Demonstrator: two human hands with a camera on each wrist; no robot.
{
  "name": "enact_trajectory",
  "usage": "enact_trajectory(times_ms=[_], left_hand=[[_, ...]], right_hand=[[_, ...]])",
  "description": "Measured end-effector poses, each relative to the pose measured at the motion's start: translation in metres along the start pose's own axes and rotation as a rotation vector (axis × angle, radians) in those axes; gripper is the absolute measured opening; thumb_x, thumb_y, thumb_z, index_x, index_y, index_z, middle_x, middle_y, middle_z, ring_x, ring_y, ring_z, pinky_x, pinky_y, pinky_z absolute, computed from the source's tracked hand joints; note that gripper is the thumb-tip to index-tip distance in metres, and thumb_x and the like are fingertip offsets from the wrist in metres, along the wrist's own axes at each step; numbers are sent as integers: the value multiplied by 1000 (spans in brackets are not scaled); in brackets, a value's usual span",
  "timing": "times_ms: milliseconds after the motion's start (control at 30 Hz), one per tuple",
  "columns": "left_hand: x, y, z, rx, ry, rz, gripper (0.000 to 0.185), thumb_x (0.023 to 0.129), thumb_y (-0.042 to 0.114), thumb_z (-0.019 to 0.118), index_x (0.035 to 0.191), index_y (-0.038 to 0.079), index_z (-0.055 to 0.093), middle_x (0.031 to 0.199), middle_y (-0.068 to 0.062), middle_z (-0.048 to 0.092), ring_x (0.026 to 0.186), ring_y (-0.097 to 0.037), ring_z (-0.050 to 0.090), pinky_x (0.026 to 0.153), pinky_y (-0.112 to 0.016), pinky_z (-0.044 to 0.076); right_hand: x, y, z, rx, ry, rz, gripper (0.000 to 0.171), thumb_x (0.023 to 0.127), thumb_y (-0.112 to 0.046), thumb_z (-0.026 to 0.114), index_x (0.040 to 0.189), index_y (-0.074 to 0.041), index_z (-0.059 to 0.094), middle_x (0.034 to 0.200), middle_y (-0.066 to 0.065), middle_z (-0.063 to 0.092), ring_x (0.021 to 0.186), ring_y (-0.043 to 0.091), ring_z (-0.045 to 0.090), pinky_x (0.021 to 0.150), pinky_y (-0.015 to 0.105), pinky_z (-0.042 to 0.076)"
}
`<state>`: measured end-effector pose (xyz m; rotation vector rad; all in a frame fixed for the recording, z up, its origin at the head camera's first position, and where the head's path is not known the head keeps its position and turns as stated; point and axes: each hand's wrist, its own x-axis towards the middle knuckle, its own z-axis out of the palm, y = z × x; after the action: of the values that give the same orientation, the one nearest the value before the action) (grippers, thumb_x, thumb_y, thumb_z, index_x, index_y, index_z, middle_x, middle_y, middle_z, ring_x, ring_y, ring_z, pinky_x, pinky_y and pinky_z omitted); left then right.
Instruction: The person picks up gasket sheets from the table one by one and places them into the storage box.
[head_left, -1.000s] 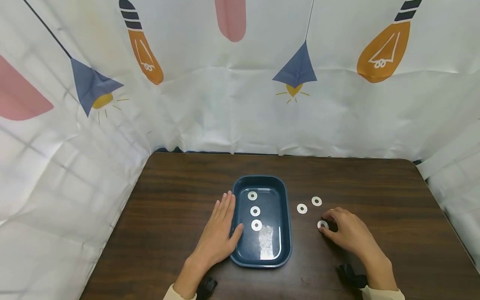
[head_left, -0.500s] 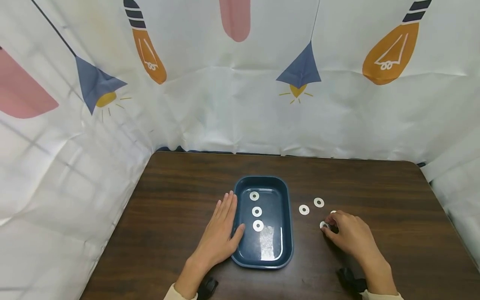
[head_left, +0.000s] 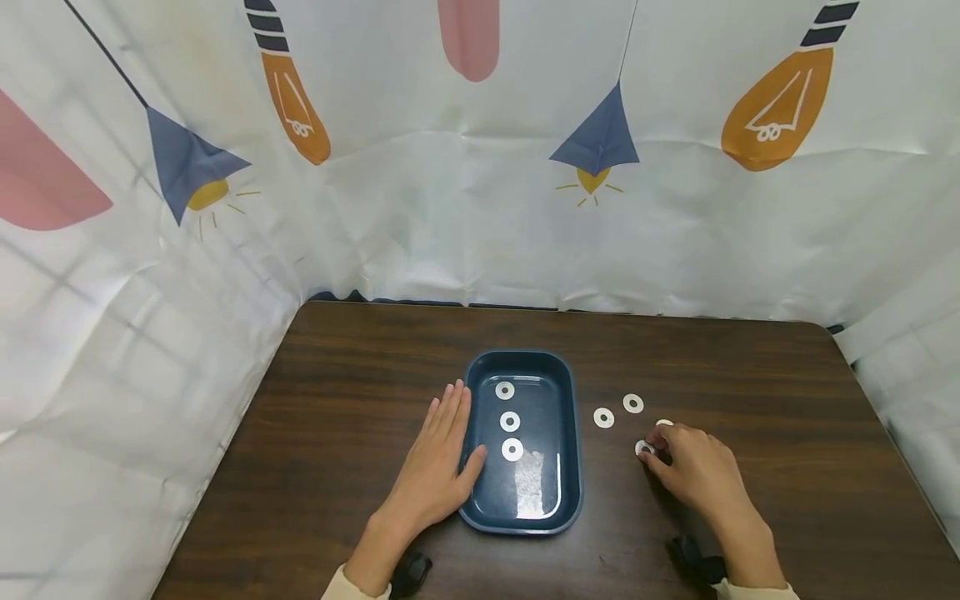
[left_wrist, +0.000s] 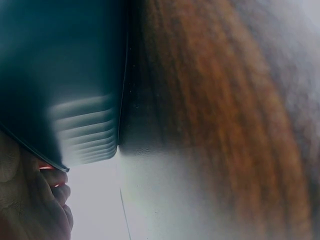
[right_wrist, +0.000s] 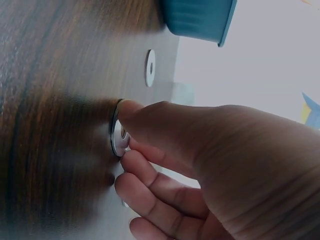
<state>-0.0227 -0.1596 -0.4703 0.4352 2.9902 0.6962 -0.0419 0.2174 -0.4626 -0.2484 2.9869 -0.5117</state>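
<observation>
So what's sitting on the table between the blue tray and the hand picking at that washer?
In the head view, one loose washer lies between the blue tray and the right hand, with another washer slightly farther back; otherwise bare table.

The left hand (head_left: 435, 471) lies flat with fingers straight, while the right hand (head_left: 693, 467) has its fingers curled, pinching.

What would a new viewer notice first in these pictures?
A dark blue tray sits mid-table holding three white washers in a row. The left hand rests flat against its left wall. Right of the tray, the right hand pinches a washer on the brown table, near other loose ones.
</observation>
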Motion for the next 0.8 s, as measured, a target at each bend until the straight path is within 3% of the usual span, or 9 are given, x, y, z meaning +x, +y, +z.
enact_trajectory(times_ms=[400,600,800], left_hand=[[1,-1,0,6,-2,-2,84,105,42,57,171,10,14,181,-6,9,169,-20,3,137,-51,16],[1,-1,-1,6,7,4,85,105,41,59,171,10,15,181,-8,12,169,-21,4,137,-52,17],[1,-2,1,8,10,10,84,105,43,57,171,11,13,181,-7,11,169,-21,4,137,-51,17]], right_hand=[[0,-2,2,8,40,24,14,85,-29,83,89,-18,76,80,-4,75,66,10,61,54,36,48],[-1,-5,4,2,53,45,13,86,-28,82,88,-17,76,76,-5,72,59,11,52,51,32,42],[-3,-6,1,-31,35,14,13,85,-27,85,89,-18,76,82,-3,73,64,12,58,54,36,46]])
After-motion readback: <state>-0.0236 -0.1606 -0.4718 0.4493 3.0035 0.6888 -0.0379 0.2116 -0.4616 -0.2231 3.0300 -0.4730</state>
